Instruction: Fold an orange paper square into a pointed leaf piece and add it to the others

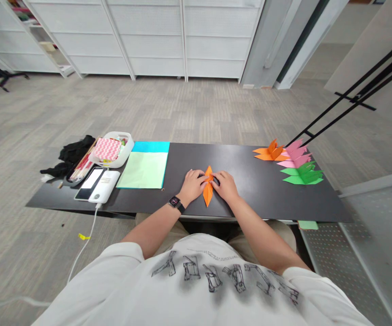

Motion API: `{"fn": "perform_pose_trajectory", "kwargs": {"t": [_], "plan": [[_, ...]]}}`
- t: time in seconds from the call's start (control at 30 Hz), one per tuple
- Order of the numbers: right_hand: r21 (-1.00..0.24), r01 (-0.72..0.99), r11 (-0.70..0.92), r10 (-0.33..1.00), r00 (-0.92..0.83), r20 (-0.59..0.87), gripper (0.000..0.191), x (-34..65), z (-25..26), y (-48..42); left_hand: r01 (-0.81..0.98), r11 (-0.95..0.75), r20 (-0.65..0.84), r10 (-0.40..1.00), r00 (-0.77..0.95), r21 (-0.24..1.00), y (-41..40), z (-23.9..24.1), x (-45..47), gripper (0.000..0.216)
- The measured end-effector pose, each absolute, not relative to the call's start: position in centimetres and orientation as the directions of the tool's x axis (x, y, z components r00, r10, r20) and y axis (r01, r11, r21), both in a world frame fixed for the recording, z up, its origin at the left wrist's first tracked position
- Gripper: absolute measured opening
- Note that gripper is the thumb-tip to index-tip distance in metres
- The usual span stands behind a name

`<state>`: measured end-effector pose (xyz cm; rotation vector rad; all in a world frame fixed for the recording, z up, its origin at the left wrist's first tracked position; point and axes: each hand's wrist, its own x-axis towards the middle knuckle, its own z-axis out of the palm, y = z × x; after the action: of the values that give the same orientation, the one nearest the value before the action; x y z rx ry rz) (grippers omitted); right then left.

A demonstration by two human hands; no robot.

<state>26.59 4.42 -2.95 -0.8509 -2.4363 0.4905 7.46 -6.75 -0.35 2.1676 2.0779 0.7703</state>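
Observation:
A folded orange paper (208,195) with pointed ends lies on the dark table in front of me, its long axis running toward my body. My left hand (193,183) grips its left side near the middle, fingers bent inward. From the other side, my right hand (225,184) holds the paper with curled fingers. Fingertips of both hands meet around the centre of the fold, hiding part of it. A black smartwatch (176,203) is on my left wrist.
Folded paper pieces in orange (271,151), pink (297,155) and green (302,174) stand at the right. On the left are stacked paper sheets (143,171), a white basket (126,151), a black cloth (76,150), a phone (89,184) and a cabled power bank (104,186).

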Motion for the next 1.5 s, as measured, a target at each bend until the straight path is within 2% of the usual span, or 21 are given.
{"fn": "perform_pose_trajectory", "kwargs": {"t": [0.3, 0.53, 0.77, 0.93, 1.07, 1.5], "plan": [[-0.438, 0.460, 0.772, 0.623, -0.682, 0.383, 0.023, 26.5, -3.5, 4.6, 0.935, -0.184, 0.363, 0.930, 0.066, 0.303, -6.8, -0.1, 7.8, 0.032], [-0.441, 0.456, 0.773, 0.623, -0.674, 0.396, 0.023, 26.6, -3.1, 4.4, 0.946, -0.146, 0.345, 0.938, 0.039, 0.289, -6.9, -0.3, 7.9, 0.025], [-0.430, 0.485, 0.762, 0.638, -0.677, 0.367, 0.037, 26.5, -2.8, 4.2, 0.947, -0.124, 0.350, 0.937, 0.014, 0.296, -7.0, -0.5, 7.9, 0.023], [-0.440, 0.484, 0.757, 0.643, -0.673, 0.366, 0.024, 26.4, -3.3, 4.4, 0.955, -0.145, 0.392, 0.919, 0.033, 0.259, -7.2, 0.1, 7.9, 0.021], [-0.436, 0.483, 0.760, 0.640, -0.674, 0.370, 0.024, 26.5, -3.3, 4.4, 0.959, -0.155, 0.389, 0.920, 0.052, 0.238, -7.2, 0.1, 7.8, 0.021], [-0.488, 0.425, 0.762, 0.618, -0.702, 0.353, 0.035, 27.1, -3.5, 4.7, 0.949, -0.120, 0.315, 0.949, 0.023, 0.291, -7.8, 0.0, 7.8, 0.022]]}}
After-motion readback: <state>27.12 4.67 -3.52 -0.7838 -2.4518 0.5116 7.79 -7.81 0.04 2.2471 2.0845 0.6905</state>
